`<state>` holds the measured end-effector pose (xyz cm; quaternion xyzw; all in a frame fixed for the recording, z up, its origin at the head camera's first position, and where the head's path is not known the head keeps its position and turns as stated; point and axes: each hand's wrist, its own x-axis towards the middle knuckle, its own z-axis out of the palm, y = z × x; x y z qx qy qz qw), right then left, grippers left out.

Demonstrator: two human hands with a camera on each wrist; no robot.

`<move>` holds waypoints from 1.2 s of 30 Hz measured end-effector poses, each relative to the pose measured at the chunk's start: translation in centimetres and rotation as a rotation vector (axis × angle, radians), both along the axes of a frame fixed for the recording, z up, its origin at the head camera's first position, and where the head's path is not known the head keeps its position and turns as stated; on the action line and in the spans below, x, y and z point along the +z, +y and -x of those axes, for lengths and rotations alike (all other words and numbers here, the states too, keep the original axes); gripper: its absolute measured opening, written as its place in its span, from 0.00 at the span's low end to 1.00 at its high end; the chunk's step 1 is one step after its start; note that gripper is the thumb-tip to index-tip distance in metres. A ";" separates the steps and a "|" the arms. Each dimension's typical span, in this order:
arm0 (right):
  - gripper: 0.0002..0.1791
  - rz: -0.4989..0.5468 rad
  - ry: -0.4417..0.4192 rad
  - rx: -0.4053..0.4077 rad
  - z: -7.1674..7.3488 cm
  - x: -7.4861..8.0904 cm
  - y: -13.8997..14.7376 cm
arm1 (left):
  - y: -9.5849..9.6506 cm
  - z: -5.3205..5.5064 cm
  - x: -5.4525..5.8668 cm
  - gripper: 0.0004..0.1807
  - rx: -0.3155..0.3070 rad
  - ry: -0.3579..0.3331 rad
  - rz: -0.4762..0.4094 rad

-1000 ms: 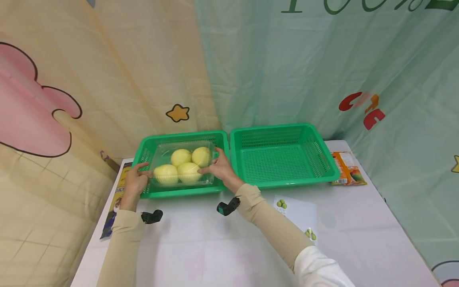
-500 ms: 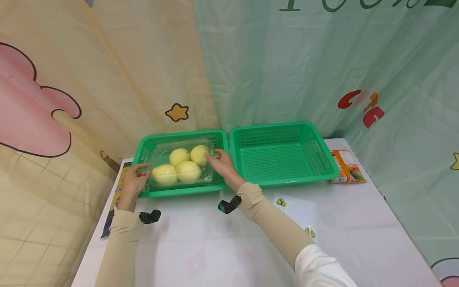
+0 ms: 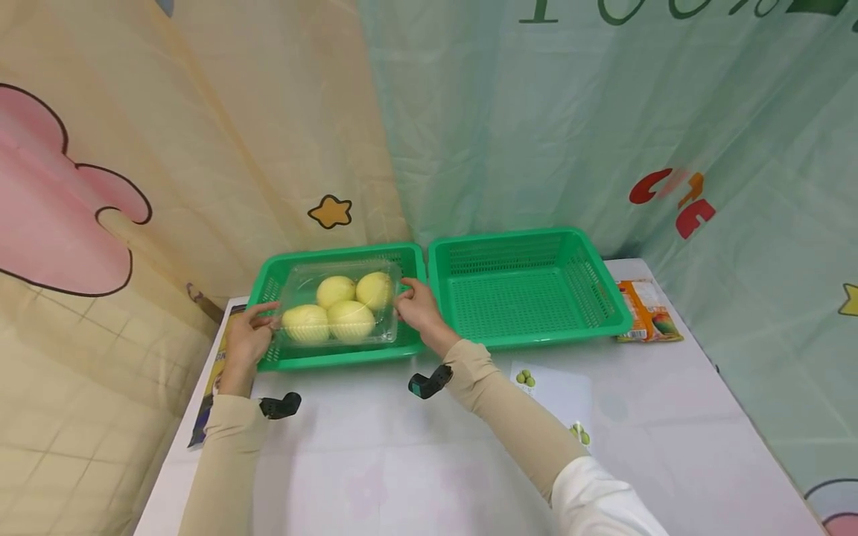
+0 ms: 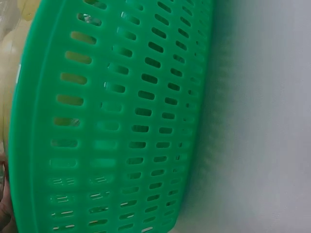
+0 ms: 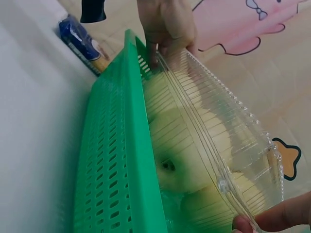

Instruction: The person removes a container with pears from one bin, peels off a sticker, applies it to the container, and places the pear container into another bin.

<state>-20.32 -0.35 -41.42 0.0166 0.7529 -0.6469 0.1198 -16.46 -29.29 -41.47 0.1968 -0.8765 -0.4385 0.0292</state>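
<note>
A clear plastic fruit box [image 3: 304, 277] with several round, pale yellow fruits [image 3: 335, 291] sits tilted in the left green basket [image 3: 348, 360]. At its left end my left hand [image 3: 246, 339] holds the edge. My right hand [image 3: 420, 309] is at the opposite end, where in the right wrist view its fingers [image 5: 291, 211] pinch the ridged rim. That view also shows the far hand gripping the box at the top, and a fruit's dark blossom end. Mostly the basket's slotted wall [image 4: 121, 107] fills the left wrist view, with only a sliver of the hand at lower left.
A second green basket [image 3: 516, 342] stands right beside the first. An orange snack bag [image 3: 646, 313] lies to its right, and a yellow and blue packet [image 3: 217, 372] lies left of the first basket. A printed sheet [image 3: 559, 394] is on the white table [image 3: 375, 447], with a curtain behind.
My right hand's lower fingers have drawn back from over the fruits to the right end of the box. The left hand and the box have barely shifted.
</note>
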 end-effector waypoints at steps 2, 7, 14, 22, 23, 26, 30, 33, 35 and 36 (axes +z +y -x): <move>0.34 -0.009 0.006 -0.001 0.0 -0.2 0.1 | 0.1 0.0 -0.1 0.24 0.011 0.027 -0.009; 0.34 -0.033 0.019 0.003 -0.1 -0.5 0.2 | 0.2 0.0 -0.2 0.25 0.056 0.080 -0.044; 0.34 -0.017 0.000 0.000 -0.2 -0.5 0.4 | 0.2 -0.4 -0.3 0.26 0.063 0.084 -0.051; 0.34 0.002 -0.002 0.003 -0.2 0.1 0.4 | 0.0 -0.1 -0.3 0.24 0.074 0.085 -0.065; 0.34 0.003 0.002 0.003 -0.2 0.1 0.3 | 0.0 -0.1 -0.2 0.24 0.076 0.087 -0.074; 0.35 0.007 0.007 0.006 -0.1 0.0 0.2 | -0.1 -0.2 -0.3 0.25 0.074 0.087 -0.091; 0.35 0.027 -0.003 -0.006 -0.1 0.0 0.3 | 0.1 -0.2 -0.2 0.26 0.061 0.081 -0.092; 0.35 0.035 -0.007 -0.017 -0.1 0.0 0.5 | 0.2 -0.2 -0.1 0.25 0.055 0.090 -0.081; 0.35 0.033 -0.007 -0.015 -0.2 0.0 0.6 | 0.3 -0.2 -0.1 0.25 0.056 0.095 -0.073; 0.35 0.030 -0.009 -0.012 -0.1 0.0 0.6 | 0.3 -0.1 -0.1 0.25 0.057 0.102 -0.070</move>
